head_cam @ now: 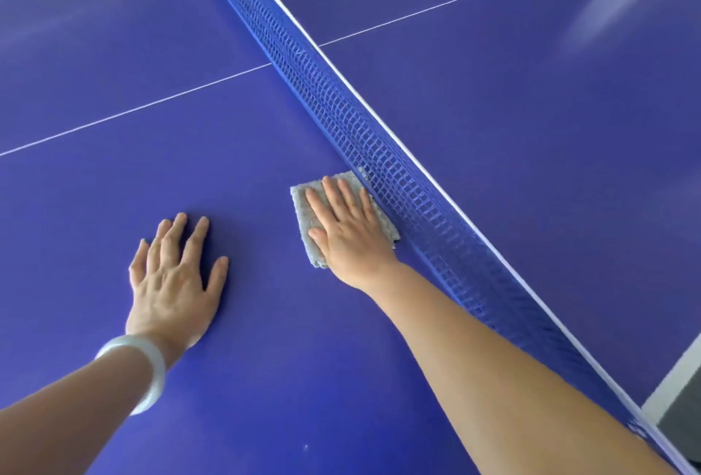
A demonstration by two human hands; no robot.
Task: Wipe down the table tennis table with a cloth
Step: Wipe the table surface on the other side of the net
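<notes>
Violet-blue and glossy, the table tennis counter point(265, 379) fills nearly the whole view, crossed by a thin white centre line point(132, 108) running from nine o'clock towards two o'clock. At the left, the left hand point(172, 285) lies palm down on the bare surface, its fingers point(199, 233) straight, spread and pointing to one o'clock, holding nothing; a pale translucent bangle point(142, 372) circles that wrist. At two o'clock from it, a small grey folded terry cloth point(301, 205) lies flat on the counter, its far edge right against the foot of the net. The right hand point(352, 235) presses down on the cloth, fingers point(333, 194) straight and flat, pointing to eleven o'clock. Just right of it, the blue mesh net point(379, 156) with a white top band runs from eleven o'clock to five o'clock. A grey floor patch point(679, 406) shows at four o'clock.
</notes>
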